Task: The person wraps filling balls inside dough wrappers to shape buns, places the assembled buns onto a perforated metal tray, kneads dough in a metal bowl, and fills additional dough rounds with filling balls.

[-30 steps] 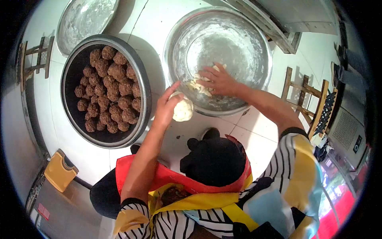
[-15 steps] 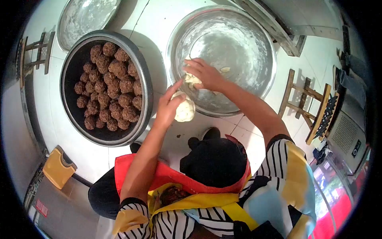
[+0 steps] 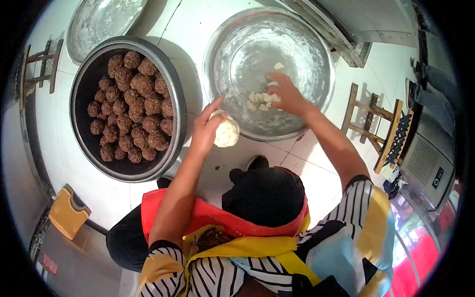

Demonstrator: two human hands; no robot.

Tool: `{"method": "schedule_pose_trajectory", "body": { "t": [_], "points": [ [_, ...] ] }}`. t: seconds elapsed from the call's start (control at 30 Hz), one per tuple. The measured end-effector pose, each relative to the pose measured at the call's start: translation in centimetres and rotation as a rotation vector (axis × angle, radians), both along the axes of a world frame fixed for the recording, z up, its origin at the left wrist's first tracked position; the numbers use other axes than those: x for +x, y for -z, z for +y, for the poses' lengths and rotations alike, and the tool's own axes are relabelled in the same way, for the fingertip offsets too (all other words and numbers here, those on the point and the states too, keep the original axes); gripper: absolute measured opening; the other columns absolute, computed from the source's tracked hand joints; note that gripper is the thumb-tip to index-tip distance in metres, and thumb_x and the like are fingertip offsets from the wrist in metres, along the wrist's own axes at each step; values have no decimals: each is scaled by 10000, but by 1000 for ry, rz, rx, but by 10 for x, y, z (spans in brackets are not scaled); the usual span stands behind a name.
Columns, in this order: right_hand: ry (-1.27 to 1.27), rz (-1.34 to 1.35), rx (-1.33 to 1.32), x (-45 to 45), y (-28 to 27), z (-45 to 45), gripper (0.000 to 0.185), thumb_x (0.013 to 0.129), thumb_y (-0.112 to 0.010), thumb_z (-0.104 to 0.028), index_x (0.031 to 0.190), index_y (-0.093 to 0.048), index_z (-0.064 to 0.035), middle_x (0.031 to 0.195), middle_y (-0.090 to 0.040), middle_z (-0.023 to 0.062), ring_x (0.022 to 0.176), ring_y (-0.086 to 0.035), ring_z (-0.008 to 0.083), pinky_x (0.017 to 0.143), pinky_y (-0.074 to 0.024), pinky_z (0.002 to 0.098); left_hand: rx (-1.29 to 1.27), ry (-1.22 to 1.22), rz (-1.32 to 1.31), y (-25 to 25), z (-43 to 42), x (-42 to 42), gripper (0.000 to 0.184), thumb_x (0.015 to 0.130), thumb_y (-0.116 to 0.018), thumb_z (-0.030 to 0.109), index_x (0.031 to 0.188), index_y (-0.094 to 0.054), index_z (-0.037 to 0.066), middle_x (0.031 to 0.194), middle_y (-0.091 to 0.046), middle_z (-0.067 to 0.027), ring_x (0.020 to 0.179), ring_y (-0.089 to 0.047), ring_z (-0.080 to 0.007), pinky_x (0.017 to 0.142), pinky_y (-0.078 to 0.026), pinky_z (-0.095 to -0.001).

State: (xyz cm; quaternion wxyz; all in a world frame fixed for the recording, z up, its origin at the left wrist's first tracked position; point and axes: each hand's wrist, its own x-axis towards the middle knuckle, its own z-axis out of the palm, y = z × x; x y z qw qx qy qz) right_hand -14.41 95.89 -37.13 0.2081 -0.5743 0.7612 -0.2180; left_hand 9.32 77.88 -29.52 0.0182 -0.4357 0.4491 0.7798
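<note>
My left hand (image 3: 203,132) grips a rounded lump of pale dough (image 3: 227,132) just outside the near left rim of a wide metal basin (image 3: 208,79). Its index finger points toward the basin. Over the inside of that basin is my right hand (image 3: 289,96), fingers apart, with its palm side hidden from me. Several small pieces of dough (image 3: 260,98) lie loosely grouped on the basin's bottom, beside and partly under the right fingers. One more dough piece (image 3: 279,66) lies apart, farther back. White powdery smears coat the metal.
To the left, a dark basin (image 3: 179,119) holds a pile of brown balls (image 3: 136,106). Behind it lies another metal pan (image 3: 101,24) with whitish smears. A wooden stool (image 3: 378,121) stands at right, a yellow-brown object (image 3: 69,212) at lower left. A metal frame (image 3: 331,29) borders the back right.
My right hand has moved right across the basin, and the dough pieces that were bunched under it now lie loose on the bottom. My left hand still holds the dough lump.
</note>
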Motion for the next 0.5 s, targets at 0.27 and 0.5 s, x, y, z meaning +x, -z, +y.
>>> {"method": "schedule_pose_trajectory", "body": {
  "t": [0.27,0.5],
  "points": [
    [-84,-53,219,20,-17,-17,487,637,-741,-132,1083,-546,-102,1251,-468,97,1129,-446,324,893,-429,418,-32,4,16,10,-3,1,504,827,-590,182,1304,-521,36,1144,-587,-125,1000,-563,-171,883,-434,-279],
    [-292,139,255,61,15,-22,552,616,-765,-124,1134,-573,-131,1236,-486,99,1170,-429,325,938,-416,422,-42,14,19,13,0,7,512,824,-590,175,1308,-515,24,1144,-589,-136,997,-569,-178,882,-436,-278]
  ]
}}
